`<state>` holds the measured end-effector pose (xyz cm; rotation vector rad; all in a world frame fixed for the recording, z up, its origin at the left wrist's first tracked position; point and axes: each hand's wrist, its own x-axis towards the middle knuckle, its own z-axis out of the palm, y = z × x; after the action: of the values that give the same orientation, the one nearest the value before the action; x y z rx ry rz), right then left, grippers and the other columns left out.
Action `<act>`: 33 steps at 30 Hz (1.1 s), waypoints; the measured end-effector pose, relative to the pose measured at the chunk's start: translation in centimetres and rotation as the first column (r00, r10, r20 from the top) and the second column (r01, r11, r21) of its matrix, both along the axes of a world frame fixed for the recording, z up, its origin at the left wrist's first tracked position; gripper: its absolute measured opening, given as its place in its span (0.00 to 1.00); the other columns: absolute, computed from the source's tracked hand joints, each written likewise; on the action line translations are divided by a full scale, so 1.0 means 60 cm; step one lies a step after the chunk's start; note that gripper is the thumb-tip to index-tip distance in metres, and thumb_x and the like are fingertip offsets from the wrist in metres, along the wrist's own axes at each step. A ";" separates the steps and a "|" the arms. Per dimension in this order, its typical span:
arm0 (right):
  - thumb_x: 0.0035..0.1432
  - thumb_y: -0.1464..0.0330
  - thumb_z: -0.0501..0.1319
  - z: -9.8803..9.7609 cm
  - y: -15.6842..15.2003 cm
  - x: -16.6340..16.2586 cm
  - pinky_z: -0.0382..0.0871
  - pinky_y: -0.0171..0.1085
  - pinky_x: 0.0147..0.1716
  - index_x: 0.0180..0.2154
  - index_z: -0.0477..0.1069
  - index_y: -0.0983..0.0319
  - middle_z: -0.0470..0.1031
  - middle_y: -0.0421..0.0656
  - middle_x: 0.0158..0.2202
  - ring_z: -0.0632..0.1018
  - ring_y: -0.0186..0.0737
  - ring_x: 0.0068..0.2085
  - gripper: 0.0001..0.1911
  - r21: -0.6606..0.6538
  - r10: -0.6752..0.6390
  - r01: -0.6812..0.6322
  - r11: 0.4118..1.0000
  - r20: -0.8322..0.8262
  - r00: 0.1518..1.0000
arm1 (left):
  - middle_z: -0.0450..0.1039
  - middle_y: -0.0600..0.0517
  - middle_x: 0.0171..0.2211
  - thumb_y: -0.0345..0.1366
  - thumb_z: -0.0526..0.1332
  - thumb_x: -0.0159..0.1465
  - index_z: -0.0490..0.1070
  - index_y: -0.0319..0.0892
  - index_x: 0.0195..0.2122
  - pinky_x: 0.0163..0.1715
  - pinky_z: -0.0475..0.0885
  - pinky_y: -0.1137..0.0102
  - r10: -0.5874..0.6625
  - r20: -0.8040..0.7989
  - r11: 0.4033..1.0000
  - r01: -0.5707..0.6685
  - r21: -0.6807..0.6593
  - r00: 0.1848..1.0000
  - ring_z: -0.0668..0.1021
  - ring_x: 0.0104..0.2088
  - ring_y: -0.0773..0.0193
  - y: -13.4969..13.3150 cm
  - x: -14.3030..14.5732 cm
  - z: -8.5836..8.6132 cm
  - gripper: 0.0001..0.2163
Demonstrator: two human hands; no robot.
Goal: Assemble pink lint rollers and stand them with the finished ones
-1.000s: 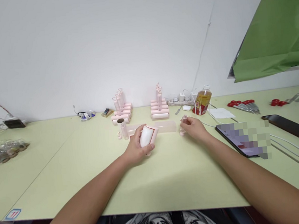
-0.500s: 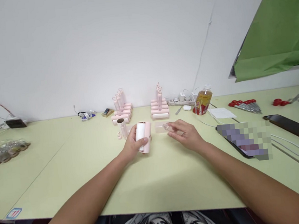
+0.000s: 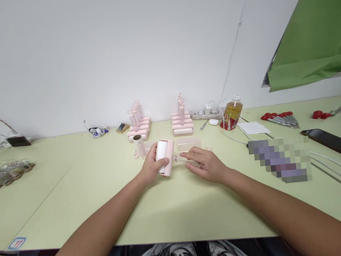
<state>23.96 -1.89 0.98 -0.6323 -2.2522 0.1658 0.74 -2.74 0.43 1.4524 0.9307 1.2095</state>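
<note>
My left hand (image 3: pixel 152 164) is closed around a pink and white lint roller (image 3: pixel 165 156), its thumb across the front. From the right, my right hand (image 3: pixel 204 163) pinches a clear plastic handle (image 3: pixel 177 158) whose tip points at the roller's pink side. Whether tip and roller touch, I cannot tell. Behind the hands lies a clear pinkish cover (image 3: pixel 189 143). Left of the roller stands a clear tube with a brown cardboard core (image 3: pixel 137 138) at its top, beside a small pink loop piece (image 3: pixel 136 154).
Two rows of pink lint rollers with upright handles (image 3: pixel 139 131) (image 3: pixel 183 127) stand near the wall. Rightward are a drink bottle (image 3: pixel 232 114), a power strip (image 3: pixel 205 117), red-handled tools (image 3: pixel 281 119), a black phone (image 3: pixel 335 144) and cables. Small clear-wrapped items (image 3: pixel 7 172) lie far left.
My right hand has moved down and slightly left, bringing the clear handle up to the roller's side. The left hand holds the roller in almost the same place, shifted slightly right.
</note>
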 end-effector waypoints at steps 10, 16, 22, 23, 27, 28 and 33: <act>0.61 0.68 0.56 -0.005 -0.004 -0.002 0.71 0.36 0.31 0.51 0.73 0.59 0.74 0.45 0.34 0.76 0.38 0.31 0.17 0.015 -0.096 0.096 0.995 0.057 0.994 | 0.66 0.45 0.53 0.40 0.63 0.56 0.56 0.44 0.60 0.48 0.67 0.59 0.020 -0.088 0.999 -0.016 0.047 0.996 0.71 0.50 0.53 -0.003 -0.001 0.002 0.30; 0.61 0.69 0.56 -0.009 -0.004 -0.003 0.71 0.36 0.30 0.52 0.72 0.57 0.72 0.44 0.34 0.75 0.37 0.31 0.18 0.024 -0.053 0.052 0.998 0.027 0.998 | 0.68 0.50 0.42 0.41 0.61 0.57 0.57 0.45 0.59 0.36 0.68 0.67 0.018 -0.178 1.000 -0.015 0.021 0.984 0.71 0.39 0.59 -0.010 0.006 0.007 0.28; 0.60 0.70 0.56 -0.015 -0.005 -0.006 0.71 0.35 0.28 0.53 0.71 0.55 0.71 0.44 0.34 0.74 0.37 0.30 0.19 0.031 -0.035 0.036 0.999 -0.009 0.999 | 0.67 0.50 0.42 0.42 0.62 0.57 0.57 0.45 0.58 0.36 0.68 0.68 0.045 -0.187 0.999 -0.038 0.036 0.981 0.70 0.39 0.59 -0.017 0.010 0.009 0.29; 0.60 0.70 0.56 -0.016 -0.005 -0.006 0.71 0.35 0.28 0.53 0.71 0.55 0.71 0.44 0.34 0.74 0.37 0.30 0.19 0.033 -0.038 0.039 0.999 -0.010 0.999 | 0.67 0.51 0.42 0.43 0.62 0.57 0.56 0.46 0.59 0.35 0.69 0.68 0.034 -0.187 0.999 -0.031 0.021 0.982 0.71 0.38 0.60 -0.018 0.010 0.009 0.29; 0.61 0.68 0.57 -0.015 -0.009 -0.010 0.71 0.36 0.29 0.51 0.72 0.58 0.72 0.44 0.34 0.75 0.37 0.31 0.16 0.011 -0.054 0.054 0.998 -0.027 0.998 | 0.67 0.51 0.40 0.44 0.64 0.56 0.54 0.48 0.60 0.28 0.69 0.69 -0.070 -0.176 0.997 0.061 -0.057 0.982 0.71 0.32 0.63 -0.021 0.010 0.013 0.32; 0.61 0.67 0.58 -0.012 -0.009 -0.011 0.71 0.37 0.30 0.50 0.73 0.58 0.72 0.45 0.34 0.75 0.38 0.31 0.16 -0.017 -0.045 0.045 0.999 -0.038 0.998 | 0.67 0.51 0.40 0.43 0.64 0.56 0.54 0.47 0.59 0.29 0.69 0.70 -0.069 -0.171 0.997 0.062 -0.044 0.983 0.71 0.33 0.63 -0.021 0.011 0.013 0.32; 0.61 0.59 0.56 0.009 0.021 0.006 0.70 0.39 0.33 0.46 0.74 0.61 0.74 0.46 0.37 0.74 0.40 0.33 0.17 -0.328 -0.190 0.091 0.940 -0.285 0.939 | 0.71 0.50 0.41 0.39 0.66 0.55 0.56 0.45 0.57 0.37 0.71 0.67 0.026 -0.083 0.999 -0.023 0.029 0.996 0.74 0.40 0.60 -0.016 0.019 0.014 0.30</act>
<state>24.30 -0.61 1.53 -0.8679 -1.8789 0.5199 1.86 -3.71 1.25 1.5278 0.9939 1.1918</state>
